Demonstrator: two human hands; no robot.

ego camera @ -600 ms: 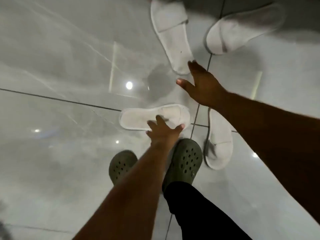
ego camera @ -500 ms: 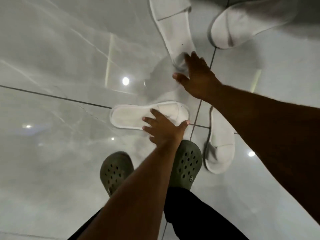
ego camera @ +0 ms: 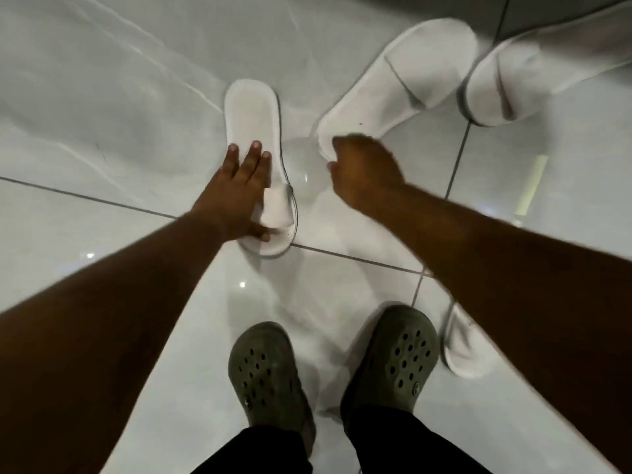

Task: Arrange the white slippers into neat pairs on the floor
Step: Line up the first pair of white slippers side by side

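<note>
Several white slippers lie on the glossy tiled floor. My left hand (ego camera: 239, 189) grips one slipper (ego camera: 251, 121) across its strap end; the slipper points lengthwise away from me. My right hand (ego camera: 362, 169) is closed on the heel of a second slipper (ego camera: 403, 83), which lies at an angle with its toe to the upper right. A third slipper (ego camera: 506, 83) rests beside that one at the top right. A fourth slipper (ego camera: 461, 343) shows partly under my right forearm, next to my right foot.
My two feet in grey-green clogs (ego camera: 263, 374) (ego camera: 400, 350) stand at the bottom centre on the pale floor (ego camera: 102, 114). Dark grout lines cross the tiles. A darker band runs along the top right corner.
The left slipper has turned from lying sideways to pointing away from me, under my left hand. My right hand has closed on the second slipper's heel and swung it to a slant.
</note>
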